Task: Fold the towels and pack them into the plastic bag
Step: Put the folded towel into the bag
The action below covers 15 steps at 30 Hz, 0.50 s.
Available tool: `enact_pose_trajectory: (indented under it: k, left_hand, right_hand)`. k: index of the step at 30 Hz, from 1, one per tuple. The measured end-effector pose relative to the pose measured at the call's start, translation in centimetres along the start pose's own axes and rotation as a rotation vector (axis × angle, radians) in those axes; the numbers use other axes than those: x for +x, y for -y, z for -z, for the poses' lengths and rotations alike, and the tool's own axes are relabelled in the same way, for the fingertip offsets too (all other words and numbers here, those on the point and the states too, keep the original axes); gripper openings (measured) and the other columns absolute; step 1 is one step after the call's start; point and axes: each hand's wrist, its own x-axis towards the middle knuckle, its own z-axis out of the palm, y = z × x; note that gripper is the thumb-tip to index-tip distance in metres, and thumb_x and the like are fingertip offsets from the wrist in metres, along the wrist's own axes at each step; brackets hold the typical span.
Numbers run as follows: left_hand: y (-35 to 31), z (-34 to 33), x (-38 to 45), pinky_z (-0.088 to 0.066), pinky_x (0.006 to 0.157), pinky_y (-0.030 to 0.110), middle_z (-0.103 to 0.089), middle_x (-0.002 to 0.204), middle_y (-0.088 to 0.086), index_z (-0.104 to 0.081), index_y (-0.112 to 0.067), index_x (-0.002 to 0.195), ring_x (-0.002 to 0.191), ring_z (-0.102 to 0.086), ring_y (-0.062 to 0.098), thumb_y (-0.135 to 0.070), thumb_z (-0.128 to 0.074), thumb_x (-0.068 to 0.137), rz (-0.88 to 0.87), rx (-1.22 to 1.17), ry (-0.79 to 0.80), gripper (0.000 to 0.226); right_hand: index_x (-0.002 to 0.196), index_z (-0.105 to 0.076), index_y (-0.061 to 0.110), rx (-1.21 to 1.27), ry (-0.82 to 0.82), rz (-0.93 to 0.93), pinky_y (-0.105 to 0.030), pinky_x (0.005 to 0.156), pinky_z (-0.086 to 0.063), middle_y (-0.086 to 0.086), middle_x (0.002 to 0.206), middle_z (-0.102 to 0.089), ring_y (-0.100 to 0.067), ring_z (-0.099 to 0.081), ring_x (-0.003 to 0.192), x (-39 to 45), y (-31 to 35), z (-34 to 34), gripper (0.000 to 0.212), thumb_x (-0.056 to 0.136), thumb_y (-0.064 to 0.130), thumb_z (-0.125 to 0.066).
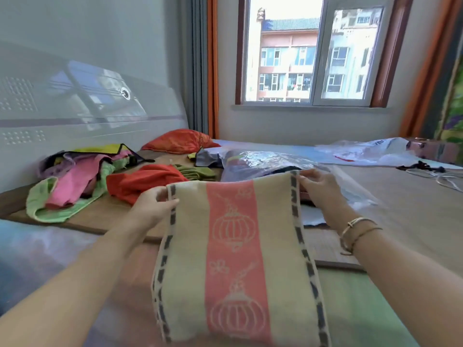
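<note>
A beige towel with a wide pink lantern stripe and dark dashed borders hangs stretched in front of me. My left hand pinches its upper left corner. My right hand, with bracelets on the wrist, pinches the upper right corner. Behind the towel's top edge lies a clear plastic bag with dark cloth inside. An orange towel and an olive green towel lie on the bed board to the left.
A heap of pink, green and purple cloths sits at the far left by the headboard. A red pillow lies at the back. More plastic bags and cords lie at the right. The wooden board shows at the right.
</note>
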Motion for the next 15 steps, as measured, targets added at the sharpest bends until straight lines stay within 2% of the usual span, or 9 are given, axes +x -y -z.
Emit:
enact_pose_trajectory:
  k: [2, 3, 5, 7, 8, 9, 12, 15]
  left_hand:
    - [2.4, -2.1, -0.8, -0.040, 0.098, 0.037, -0.052, 0.128, 0.014, -0.046, -0.001, 0.135, 0.123, -0.048, 0.033, -0.016, -0.072, 0.080, 0.069, 0.380, -0.050, 0.062]
    - [3.2, -3.3, -1.7, -0.040, 0.099, 0.041, -0.050, 0.128, 0.018, -0.047, -0.003, 0.133, 0.123, -0.046, 0.036, -0.019, -0.070, 0.075, 0.028, 0.467, -0.080, 0.064]
    - [3.8, -5.7, -4.5, -0.043, 0.093, 0.039, -0.053, 0.116, 0.015, -0.061, -0.010, 0.115, 0.108, -0.053, 0.033, -0.015, -0.069, 0.069, -0.163, 0.455, -0.098, 0.046]
    - [3.2, -8.0, -7.6, -0.041, 0.081, 0.019, -0.058, 0.099, 0.002, -0.069, -0.018, 0.093, 0.093, -0.056, 0.018, -0.005, -0.068, 0.073, -0.358, 0.384, 0.022, 0.024]
    - [2.9, -9.4, -9.3, -0.038, 0.076, 0.012, -0.057, 0.090, -0.005, -0.070, -0.021, 0.085, 0.088, -0.056, 0.010, -0.002, -0.067, 0.074, -0.421, 0.345, 0.130, 0.022]
    - [2.4, -10.3, -10.5, -0.038, 0.075, 0.011, -0.056, 0.086, -0.012, -0.070, -0.022, 0.082, 0.085, -0.055, 0.005, -0.001, -0.067, 0.076, -0.472, 0.319, 0.222, 0.022]
    - [2.3, -13.2, -13.3, -0.041, 0.084, 0.024, -0.054, 0.093, -0.019, -0.070, -0.025, 0.093, 0.097, -0.051, 0.007, -0.013, -0.068, 0.081, -0.600, 0.318, 0.359, 0.018]
    - [2.7, -14.5, -15.0, -0.035, 0.101, 0.029, -0.050, 0.120, -0.013, -0.061, -0.031, 0.118, 0.119, -0.039, 0.012, -0.030, -0.065, 0.086, -0.648, 0.470, 0.461, 0.032]
  right_hand:
    - [0.113, -0.064, -0.002, -0.047, 0.091, -0.051, -0.025, 0.076, -0.052, -0.012, 0.098, -0.068, -0.021, -0.062, 0.086, -0.7, -2.9, -1.2, 0.022, 0.092, 0.001, -0.056]
    - [0.116, -0.062, -0.001, -0.087, 0.126, -0.068, -0.020, 0.074, -0.050, -0.012, 0.104, -0.068, -0.018, -0.061, 0.090, -1.3, -4.2, -1.5, 0.025, 0.092, -0.002, -0.054]
    - [0.117, -0.062, 0.005, -0.172, 0.182, -0.050, -0.024, 0.084, -0.050, -0.008, 0.110, -0.066, -0.017, -0.062, 0.101, -3.0, -6.3, -1.5, 0.031, 0.089, -0.004, -0.053]
    - [0.118, -0.061, 0.012, -0.257, 0.167, -0.020, -0.030, 0.094, -0.048, -0.001, 0.110, -0.064, -0.016, -0.061, 0.109, -4.6, -8.0, -0.9, 0.034, 0.088, -0.001, -0.054]
    - [0.115, -0.060, 0.015, -0.298, 0.125, -0.023, -0.032, 0.092, -0.049, 0.001, 0.109, -0.063, -0.015, -0.061, 0.105, -6.0, -8.8, -0.2, 0.030, 0.088, 0.004, -0.055]
    - [0.109, -0.059, 0.017, -0.332, 0.070, -0.002, -0.032, 0.085, -0.050, 0.001, 0.106, -0.063, -0.015, -0.061, 0.098, -6.8, -9.0, 0.3, 0.023, 0.088, 0.009, -0.058]
    - [0.092, -0.052, 0.017, -0.531, 0.020, 0.132, -0.024, 0.064, -0.042, -0.001, 0.093, -0.058, -0.014, -0.056, 0.079, -9.3, -8.3, 2.3, 0.012, 0.088, 0.020, -0.063]
    - [0.079, -0.052, 0.015, -0.664, 0.034, 0.169, -0.024, 0.055, -0.037, 0.002, 0.075, -0.059, -0.013, -0.054, 0.068, -11.7, -6.3, 4.5, 0.017, 0.091, 0.025, -0.057]
